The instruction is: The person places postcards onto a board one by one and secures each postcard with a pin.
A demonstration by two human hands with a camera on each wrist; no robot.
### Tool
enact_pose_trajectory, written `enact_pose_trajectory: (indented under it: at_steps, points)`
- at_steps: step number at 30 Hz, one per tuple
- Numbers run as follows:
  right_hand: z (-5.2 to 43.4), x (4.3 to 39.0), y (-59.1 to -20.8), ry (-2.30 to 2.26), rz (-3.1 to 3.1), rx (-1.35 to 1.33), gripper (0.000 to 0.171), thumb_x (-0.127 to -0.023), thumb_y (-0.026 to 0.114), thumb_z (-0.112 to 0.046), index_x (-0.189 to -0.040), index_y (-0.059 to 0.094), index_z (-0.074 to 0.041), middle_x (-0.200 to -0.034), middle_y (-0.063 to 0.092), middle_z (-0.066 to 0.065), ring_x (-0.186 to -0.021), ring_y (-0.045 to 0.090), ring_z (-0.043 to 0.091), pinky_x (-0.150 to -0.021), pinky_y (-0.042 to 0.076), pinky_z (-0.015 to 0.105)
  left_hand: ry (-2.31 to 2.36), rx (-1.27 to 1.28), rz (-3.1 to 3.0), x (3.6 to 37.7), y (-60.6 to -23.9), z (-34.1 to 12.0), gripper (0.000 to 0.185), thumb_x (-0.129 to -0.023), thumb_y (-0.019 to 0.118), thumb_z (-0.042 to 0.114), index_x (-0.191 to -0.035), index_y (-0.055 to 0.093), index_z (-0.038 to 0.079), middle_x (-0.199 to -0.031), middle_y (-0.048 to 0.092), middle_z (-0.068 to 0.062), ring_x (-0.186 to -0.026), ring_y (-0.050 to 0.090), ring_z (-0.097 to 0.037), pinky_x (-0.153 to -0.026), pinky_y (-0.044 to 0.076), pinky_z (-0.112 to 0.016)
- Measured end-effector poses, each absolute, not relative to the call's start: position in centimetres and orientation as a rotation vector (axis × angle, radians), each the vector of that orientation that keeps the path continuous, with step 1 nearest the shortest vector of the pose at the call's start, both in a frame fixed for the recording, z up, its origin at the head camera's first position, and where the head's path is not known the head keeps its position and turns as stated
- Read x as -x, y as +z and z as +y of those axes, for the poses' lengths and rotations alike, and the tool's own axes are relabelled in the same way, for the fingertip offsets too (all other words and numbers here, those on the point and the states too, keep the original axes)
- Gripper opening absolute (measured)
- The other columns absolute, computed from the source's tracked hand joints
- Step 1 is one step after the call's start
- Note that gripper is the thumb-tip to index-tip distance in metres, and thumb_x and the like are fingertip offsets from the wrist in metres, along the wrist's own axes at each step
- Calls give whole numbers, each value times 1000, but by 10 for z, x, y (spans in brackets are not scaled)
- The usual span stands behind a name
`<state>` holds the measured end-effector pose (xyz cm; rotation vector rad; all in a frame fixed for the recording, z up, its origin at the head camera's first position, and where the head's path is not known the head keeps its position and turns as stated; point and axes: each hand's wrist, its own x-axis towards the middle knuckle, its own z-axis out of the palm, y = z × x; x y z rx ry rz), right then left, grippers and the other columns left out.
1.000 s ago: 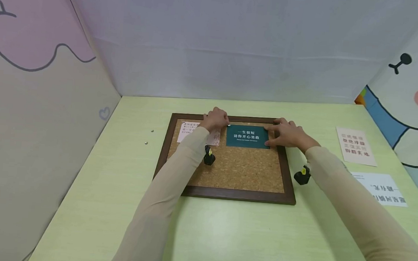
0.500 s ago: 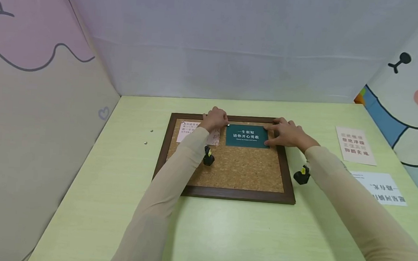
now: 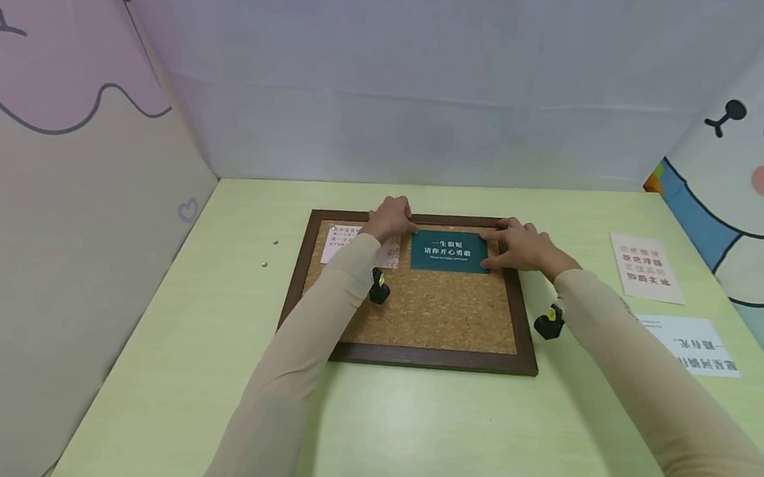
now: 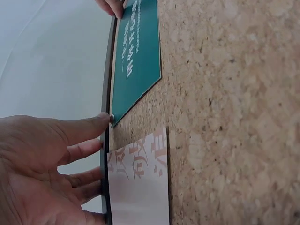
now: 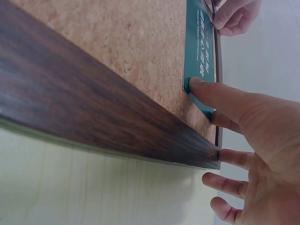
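At the top of a framed cork board [image 3: 443, 317], my left hand [image 3: 390, 219] presses its straight thumb on a small silvery thumbtack [image 4: 112, 119] at the upper left corner of a green card [image 4: 140, 61]. Its other fingers reach the frame's far edge beside a pink-and-white card [image 4: 138, 187]. My right hand [image 3: 521, 247] steadies the green card's right end. In the right wrist view its thumb lies on the card's lower corner and the index fingertip touches the upper one; the remaining fingers spread near the dark wooden frame [image 5: 103, 89].
Two loose thumbtacks, such as this thumbtack [image 3: 264, 264], lie on the table left of the board. A card with reddish print [image 3: 647, 268] and a white card [image 3: 690, 345], partly behind my right sleeve, lie to the right. A wall [image 3: 430, 123] stands behind the table.
Both hands stay in nearly the same place on the green card. The head view shifts slightly. The thumbtack by my left thumb shows less than before.
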<state>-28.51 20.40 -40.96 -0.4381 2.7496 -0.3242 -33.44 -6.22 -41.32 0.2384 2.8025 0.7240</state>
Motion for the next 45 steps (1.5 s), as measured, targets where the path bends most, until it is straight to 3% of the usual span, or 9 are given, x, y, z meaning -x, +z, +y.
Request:
enact_pose_trajectory:
  at_steps: [5,14,34,45]
  points:
    - [202,284,-408,-322,2752,444,72,-89,68,-45,-149,42,-13,-155,20,25,-128,30,57,-94,29,73,765,-209,2836,332,-412,-64,32,-89,73,26,-110,57,6,-107,56,-9,-98,52,-26,-99,35,-50]
    - [204,284,-407,-306,2753,442,74,-90,67,-47,-150,40,-14,-156,20,25,-128,29,58,-94,28,73,665,-98,2870,326,-406,-58,29,-89,73,32,-100,52,15,-120,49,-10,-118,40,-35,-104,27,-58]
    - [245,268,-408,-371,2868,407,72,-91,62,-51,-149,41,-13,-153,25,26,-128,29,59,-89,34,72,666,-121,2870,326,-393,-55,29,-89,74,28,-100,52,14,-112,50,-10,-115,42,-34,-104,26,-63]
    - [331,238,-401,-480,2920,35,90,-91,55,-60,-145,34,10,-142,26,38,-120,25,61,-88,27,73,628,-142,2867,331,-383,-54,29,-89,74,28,-101,52,13,-112,50,-11,-116,44,-35,-103,27,-64]
